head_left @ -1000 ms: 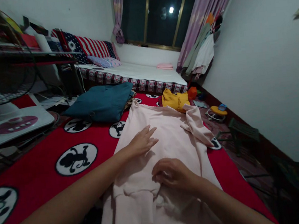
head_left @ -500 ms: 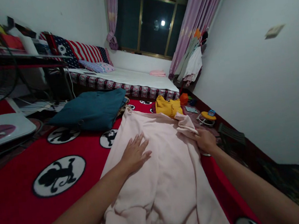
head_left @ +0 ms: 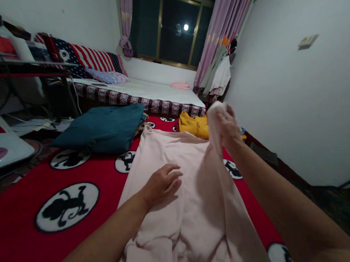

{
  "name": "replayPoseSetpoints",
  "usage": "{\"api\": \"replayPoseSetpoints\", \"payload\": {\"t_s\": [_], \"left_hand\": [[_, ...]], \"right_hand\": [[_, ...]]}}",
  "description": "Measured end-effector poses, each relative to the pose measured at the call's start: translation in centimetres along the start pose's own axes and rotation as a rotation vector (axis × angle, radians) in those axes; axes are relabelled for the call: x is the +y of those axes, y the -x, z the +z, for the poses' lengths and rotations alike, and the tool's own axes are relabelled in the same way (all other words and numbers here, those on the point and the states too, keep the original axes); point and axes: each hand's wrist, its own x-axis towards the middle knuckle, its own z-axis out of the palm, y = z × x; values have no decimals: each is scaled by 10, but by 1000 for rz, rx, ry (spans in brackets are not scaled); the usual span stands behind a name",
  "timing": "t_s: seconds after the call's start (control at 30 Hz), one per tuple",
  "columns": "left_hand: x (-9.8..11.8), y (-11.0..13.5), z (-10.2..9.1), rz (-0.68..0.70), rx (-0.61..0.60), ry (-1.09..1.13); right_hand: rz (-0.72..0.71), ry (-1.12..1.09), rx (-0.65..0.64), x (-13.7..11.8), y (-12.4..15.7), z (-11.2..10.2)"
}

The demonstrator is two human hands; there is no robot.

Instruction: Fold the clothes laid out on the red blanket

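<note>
A pale pink sweatshirt (head_left: 195, 179) lies spread on a red blanket (head_left: 14, 239) with round black-and-white monkey prints. My left hand (head_left: 163, 184) rests on the middle of the garment, its fingers loosely apart and holding nothing. On the right, my right hand (head_left: 229, 125) is closed around the end of a sleeve (head_left: 214, 120) and holds it up above the blanket. The raised cloth runs down from that hand to the garment's right side. A fold of the other sleeve (head_left: 150, 256) lies across the lower left.
Beyond the sweatshirt sit a folded teal garment (head_left: 109, 129) at left and a yellow garment (head_left: 195, 124) at right. A bed (head_left: 154, 87) stands under the window. A cluttered desk (head_left: 21, 70) is at left, a white wall (head_left: 291, 106) at right.
My right hand has lifted the sleeve end up off the garment's right edge. My left hand has shifted slightly right and its fingers have drawn closer together. The view has turned slightly right.
</note>
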Motion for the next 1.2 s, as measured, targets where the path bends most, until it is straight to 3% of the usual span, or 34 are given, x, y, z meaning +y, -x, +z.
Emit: {"api": "replayPoseSetpoints", "payload": {"t_s": [0.03,0.1,0.13,0.2,0.27,0.4,0.5,0.63,0.83,0.93,1.03,1.2], "left_hand": [[1,1,-2,2,-21,5],[2,3,-5,9,-47,6],[3,4,-5,17,-53,5],[5,5,-6,44,-74,-4],[7,5,-5,88,-114,-27],[10,3,-3,149,-131,-91],[9,0,-1,75,-18,-183],[0,-3,1,-85,28,-332],[-14,-3,-1,-262,19,-428],[-15,-3,-2,-271,20,-409],[-15,-3,-2,-288,41,-397],[-17,-3,-5,-304,10,-430]], "right_hand": [[-68,-2,-187,-15,9,11],[-185,-19,-418,-41,34,27],[-310,-11,-611,-52,48,30],[-420,13,-758,-61,78,26],[-383,75,-685,-55,106,11],[-207,254,-497,-11,156,-35],[-151,439,-468,12,192,-68],[-115,660,-467,10,237,-96],[-212,770,-487,2,278,-102],[-215,788,-378,13,283,-101],[-58,833,-255,27,284,-103],[202,775,-321,35,280,-102]]}}
